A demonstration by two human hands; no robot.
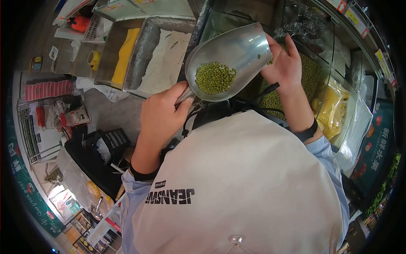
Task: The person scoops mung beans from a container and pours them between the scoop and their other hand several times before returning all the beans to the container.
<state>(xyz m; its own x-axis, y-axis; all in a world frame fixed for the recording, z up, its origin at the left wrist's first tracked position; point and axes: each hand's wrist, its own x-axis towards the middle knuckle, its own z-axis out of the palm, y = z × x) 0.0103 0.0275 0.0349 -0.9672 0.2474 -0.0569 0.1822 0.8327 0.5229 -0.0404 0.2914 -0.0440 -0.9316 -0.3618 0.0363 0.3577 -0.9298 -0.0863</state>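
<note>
My left hand is closed round the handle of a metal scoop. A small heap of green mung beans lies in the scoop's rounded back end, with a few loose beans nearer its lip. My right hand is open beside the lip, palm turned up and thumb apart. The scoop partly hides its fingers, and a few beans show by them. Below and behind that hand is a clear-sided bin of mung beans.
At the upper left stand a bin of white powder and one with a yellow sheet. Yellow bagged goods fill a bin on the right. A black basket sits at the lower left. Dark cords lie in front of my chest.
</note>
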